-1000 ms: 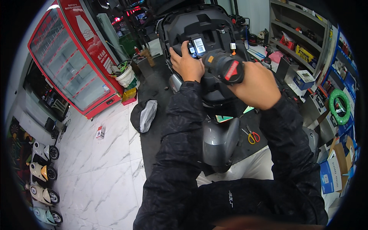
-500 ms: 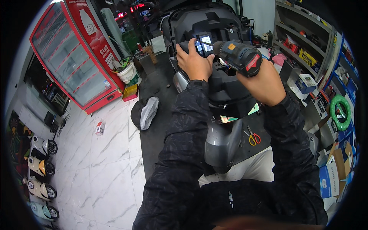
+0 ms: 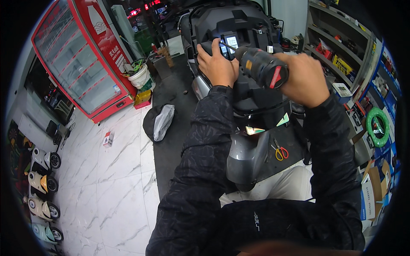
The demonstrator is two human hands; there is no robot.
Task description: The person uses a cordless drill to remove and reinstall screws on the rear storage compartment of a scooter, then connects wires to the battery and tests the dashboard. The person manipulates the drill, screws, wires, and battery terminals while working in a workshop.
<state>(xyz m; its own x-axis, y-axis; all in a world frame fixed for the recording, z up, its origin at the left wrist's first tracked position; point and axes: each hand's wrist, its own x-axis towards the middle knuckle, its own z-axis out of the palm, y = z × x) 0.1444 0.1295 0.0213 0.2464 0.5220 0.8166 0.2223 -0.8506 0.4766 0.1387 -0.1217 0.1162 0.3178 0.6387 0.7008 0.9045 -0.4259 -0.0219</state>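
right hand (image 3: 304,79) grips the drill (image 3: 261,68) over the scooter body (image 3: 252,25); likely heavy, rigid, best held by its handle. left hand (image 3: 218,68), grip impossible to tell, is at the labelled box (image 3: 232,43) in the scooter body; probably light, hard.

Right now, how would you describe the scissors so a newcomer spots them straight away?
Find the black mat, then the curved grey panel at its near end. The scissors lie just right of that panel. One handle is yellow and the other red, which sets them apart from the grey and black around them.
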